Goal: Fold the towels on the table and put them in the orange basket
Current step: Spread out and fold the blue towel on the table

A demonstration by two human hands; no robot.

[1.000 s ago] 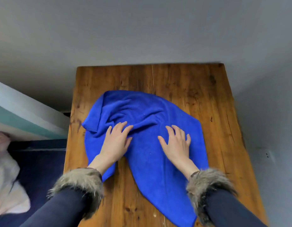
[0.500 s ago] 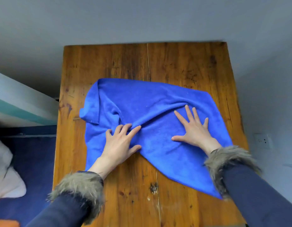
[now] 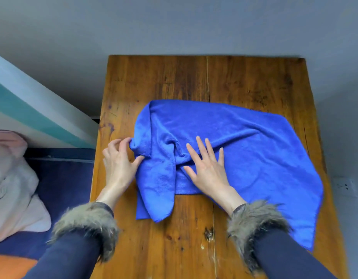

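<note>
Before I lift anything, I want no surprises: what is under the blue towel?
The wooden table shows bare all round the blue towel, so the towel lies on it. The right hand presses flat on top. Anything beneath the cloth is hidden.

A wooden counter (image 3: 194, 81) of warm brown boards, with a seam running lengthwise down its middle and dark stains scattered over it, is carrying a single blue towel (image 3: 254, 154). The towel is lying rumpled across the middle of the counter, its left part bunching into folds and a narrow flap trailing toward the counter's near edge, while its right corner is reaching the counter's right edge. The far half of the counter beyond the towel is showing bare wood, and so is the near strip in front of it.
</note>
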